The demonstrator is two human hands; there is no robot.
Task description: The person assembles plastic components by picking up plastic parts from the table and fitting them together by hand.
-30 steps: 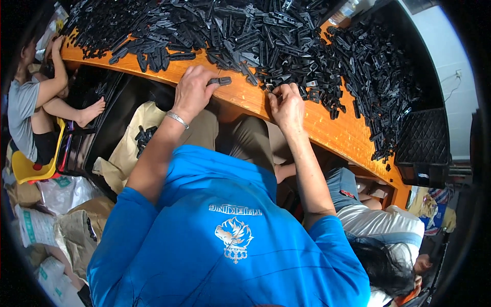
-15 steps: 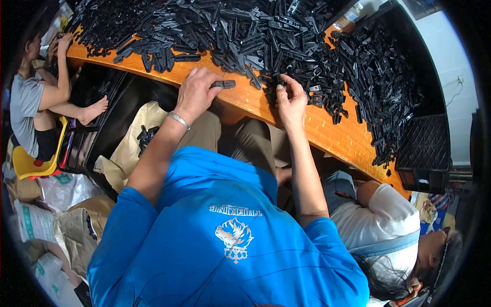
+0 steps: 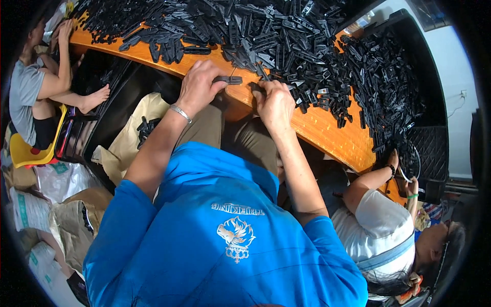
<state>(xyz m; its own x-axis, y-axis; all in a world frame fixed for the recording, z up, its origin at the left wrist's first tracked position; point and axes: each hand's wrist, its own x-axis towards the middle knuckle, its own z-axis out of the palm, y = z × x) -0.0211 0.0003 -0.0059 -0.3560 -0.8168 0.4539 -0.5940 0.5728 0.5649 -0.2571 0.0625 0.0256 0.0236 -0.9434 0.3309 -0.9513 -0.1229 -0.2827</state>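
My left hand is closed at the table's front edge. Between its thumb and fingers it pinches a narrow black plastic clip-like piece, which points to the right. Just right of that piece, my right hand reaches over the edge with its fingers curled together. Its fingertips are at the near side of a heap of long black plastic parts; whatever they grip is too small and dark to make out. Smaller black parts lie right beyond this hand.
The wooden table carries more black parts at both ends. At right, a co-worker's hand and a round, white-rimmed container are at the heap by a black crate. Another person sits far left. Paper sacks stand below.
My right hand has moved left, close to the piece in my left hand. The co-worker at right has brought both hands to the heap with the round container.
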